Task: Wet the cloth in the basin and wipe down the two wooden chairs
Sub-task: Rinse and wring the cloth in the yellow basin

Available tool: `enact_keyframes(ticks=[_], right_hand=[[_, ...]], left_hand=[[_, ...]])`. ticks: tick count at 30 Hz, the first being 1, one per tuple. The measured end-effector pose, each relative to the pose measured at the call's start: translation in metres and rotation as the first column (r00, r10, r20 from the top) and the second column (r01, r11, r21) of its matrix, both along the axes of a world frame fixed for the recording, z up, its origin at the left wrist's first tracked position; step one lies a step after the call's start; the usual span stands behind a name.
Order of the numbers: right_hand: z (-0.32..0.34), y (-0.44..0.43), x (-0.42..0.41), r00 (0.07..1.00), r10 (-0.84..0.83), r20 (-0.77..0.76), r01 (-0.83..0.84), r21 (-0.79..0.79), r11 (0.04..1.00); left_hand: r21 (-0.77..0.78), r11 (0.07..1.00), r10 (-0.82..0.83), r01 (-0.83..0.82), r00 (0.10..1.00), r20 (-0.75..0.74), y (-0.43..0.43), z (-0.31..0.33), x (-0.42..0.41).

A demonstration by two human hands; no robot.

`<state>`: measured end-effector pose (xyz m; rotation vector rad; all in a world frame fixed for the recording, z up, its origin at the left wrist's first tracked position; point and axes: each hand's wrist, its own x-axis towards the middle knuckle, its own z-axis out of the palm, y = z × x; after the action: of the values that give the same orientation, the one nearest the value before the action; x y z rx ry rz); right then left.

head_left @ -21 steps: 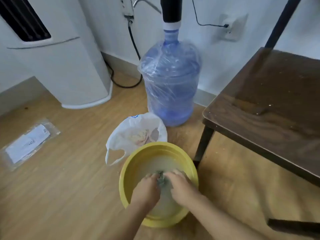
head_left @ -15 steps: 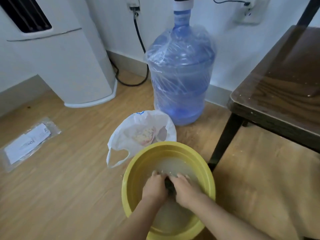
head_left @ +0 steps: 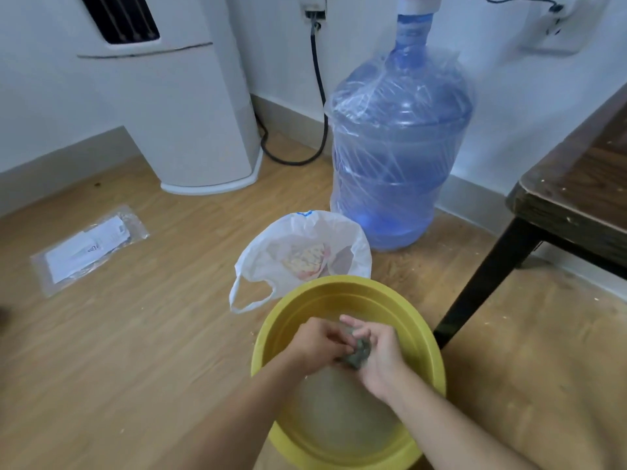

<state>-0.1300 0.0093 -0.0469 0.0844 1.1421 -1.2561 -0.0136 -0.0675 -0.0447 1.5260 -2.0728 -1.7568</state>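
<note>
Your left hand point(head_left: 317, 344) and your right hand point(head_left: 380, 354) meet over the round yellow plastic basin point(head_left: 431, 364), and between them sits the small bunched grey-green cloth point(head_left: 356, 353). Your left hand is curled nearly into a fist, its fingers folded over the near side of the wad. Your right hand is looser — the palm cups the cloth from the other side while a couple of fingers point(head_left: 351, 322) lift away, only half bent. Both hands have hold of the cloth, which is squeezed into a tight lump above the cloudy water point(head_left: 339, 412) in the basin; whether it touches the water you cannot tell.

The basin rests on the light wooden floor point(head_left: 135, 351). Just beyond its far rim a thin white plastic bag point(head_left: 305, 252) stands open, and behind that a large blue water jug wrapped in clear film point(head_left: 400, 144) stands upright near the wall. To your right, one corner of a dark wooden chair point(head_left: 576, 198) shows, its black leg point(head_left: 488, 279) slanting down to the floor just beside the basin — the two look close but apart.
</note>
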Motion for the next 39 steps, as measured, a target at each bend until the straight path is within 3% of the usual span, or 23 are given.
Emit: enact_keyframes(ticks=[2,3,5,7,10,15,21,32,36,39], right_hand=[[-0.005,0.003,-0.002,0.995,0.023,-0.096,-0.016,0.072,0.997],[-0.011,0.005,-0.002,0.981,0.044,-0.191,-0.023,0.111,0.994],[-0.016,0.006,-0.003,0.946,0.059,-0.318,-0.001,0.181,0.983],[-0.013,0.005,-0.006,0.94,0.073,-0.335,0.006,0.227,0.974],[-0.008,0.002,-0.012,0.939,0.11,-0.327,-0.027,0.25,0.968],[0.005,-0.003,-0.015,0.945,0.115,-0.306,-0.021,0.293,0.956],[0.015,-0.007,-0.011,0.889,0.286,-0.356,-0.159,0.346,0.925],[0.013,-0.023,0.001,0.847,0.288,-0.447,-0.113,0.378,0.919],[0.019,-0.024,0.004,0.789,0.386,-0.477,-0.203,0.392,0.898],[0.04,-0.025,0.004,0.681,0.489,-0.545,-0.311,0.389,0.867]], left_hand=[[-0.045,0.958,-0.277,0.284,0.953,0.124,-0.005,0.011,0.002],[-0.051,0.941,-0.324,0.336,0.933,0.158,-0.009,0.019,0.003],[-0.087,0.94,-0.31,0.331,0.931,0.193,-0.016,0.028,0.003],[-0.231,0.916,-0.251,0.329,0.917,0.309,-0.021,0.031,0.003],[-0.326,0.817,-0.278,0.475,0.821,0.499,-0.026,0.032,0.003],[-0.334,0.766,-0.328,0.55,0.78,0.533,-0.028,0.036,-0.004],[-0.343,0.749,-0.342,0.567,0.774,0.532,-0.031,0.031,-0.006],[-0.323,0.75,-0.362,0.577,0.767,0.53,-0.041,0.023,0.005],[-0.329,0.735,-0.368,0.593,0.756,0.541,-0.039,0.024,0.008],[-0.354,0.733,-0.354,0.581,0.77,0.532,-0.039,0.031,0.007]])
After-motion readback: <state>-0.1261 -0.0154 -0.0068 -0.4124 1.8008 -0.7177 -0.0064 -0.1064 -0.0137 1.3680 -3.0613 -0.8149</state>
